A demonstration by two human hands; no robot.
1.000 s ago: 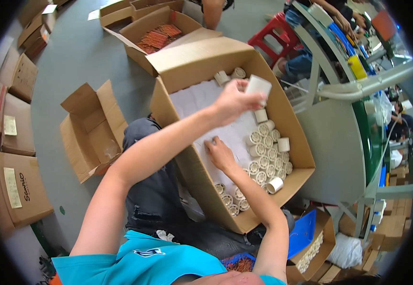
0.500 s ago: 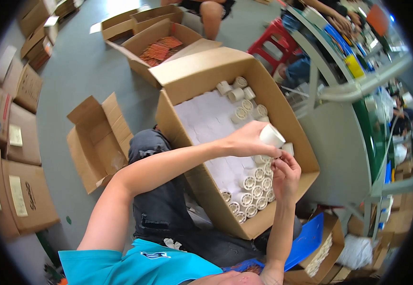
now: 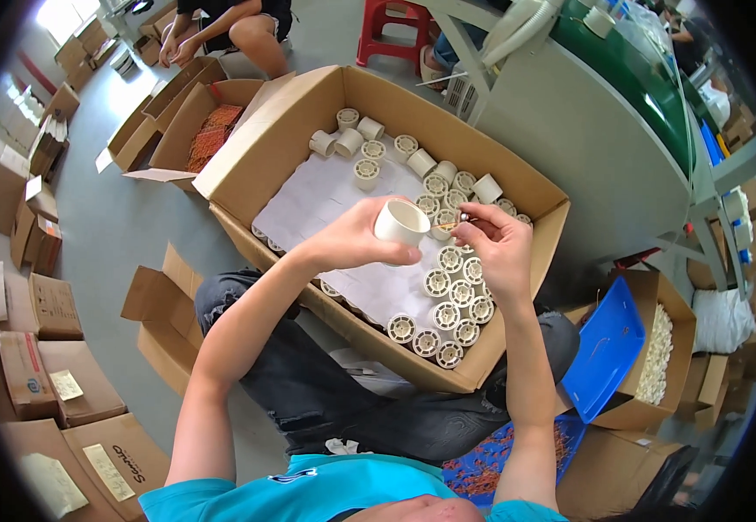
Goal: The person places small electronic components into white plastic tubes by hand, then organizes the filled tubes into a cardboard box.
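Observation:
My left hand [image 3: 353, 237] is closed around a white plastic cup-shaped cylinder [image 3: 401, 222], its open end tipped up and toward the right. Just right of that opening, my right hand [image 3: 495, 239] pinches a small part [image 3: 463, 217] with a shiny metallic end and a thin orange strand reaching toward the cylinder. What exactly the small part is, I cannot make out. Both hands are held over a large cardboard box [image 3: 221, 161]. Similar white cylinders [image 3: 437, 283] stand or lie inside it on a white paper layer [image 3: 308, 196], several with slotted round ends facing up.
A blue tray [image 3: 500, 461] of small orange-red pieces lies by my lap, with a blue lid-like panel [image 3: 604, 348] beside it. A box of small cream pieces [image 3: 655, 357] sits at the right, below a grey-green workbench [image 3: 587, 148]. Another person [image 3: 252, 35] sits beyond the boxes.
My view has turned, shifting the box leftward. The cylinder in my left hand now shows its open end, and my right hand holds the small part beside it.

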